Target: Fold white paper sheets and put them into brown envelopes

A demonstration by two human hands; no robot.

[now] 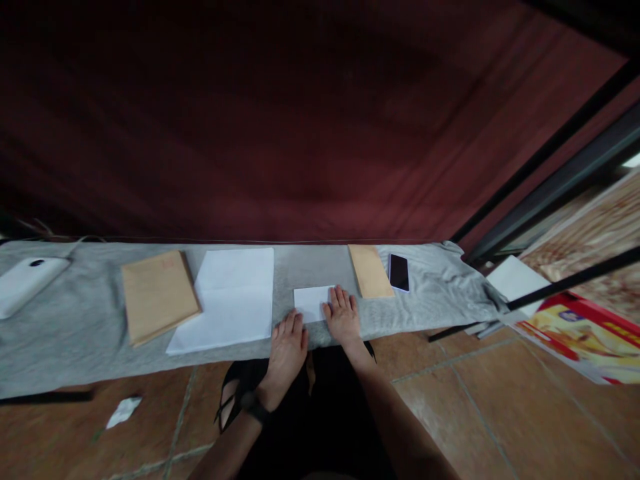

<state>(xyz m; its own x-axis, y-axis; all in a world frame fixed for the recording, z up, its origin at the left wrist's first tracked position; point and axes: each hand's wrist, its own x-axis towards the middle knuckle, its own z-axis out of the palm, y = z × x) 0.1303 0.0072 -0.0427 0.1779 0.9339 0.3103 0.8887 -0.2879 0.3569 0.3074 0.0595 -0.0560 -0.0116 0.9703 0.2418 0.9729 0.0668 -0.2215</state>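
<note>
A small folded piece of white paper (pixel 311 301) lies flat on the grey cloth between my hands. My right hand (pixel 343 316) rests on its right end with the fingers stretched out. My left hand (pixel 289 343), fingers extended and close together, lies at its lower left corner. To the left are larger white sheets of paper (pixel 237 293), with a faint crease across them. A stack of brown envelopes (pixel 159 293) overlaps their left edge. On the right side lies a narrow tan envelope (pixel 370 272).
A dark-screened phone (pixel 399 273) lies right of the tan envelope. At the far left sits a white device (pixel 30 283) with a cable. Behind the cloth-covered table (pixel 435 300) hangs a dark red curtain (pixel 300 133). A colourful box (pixel 590 333) and black frame bars stand at right.
</note>
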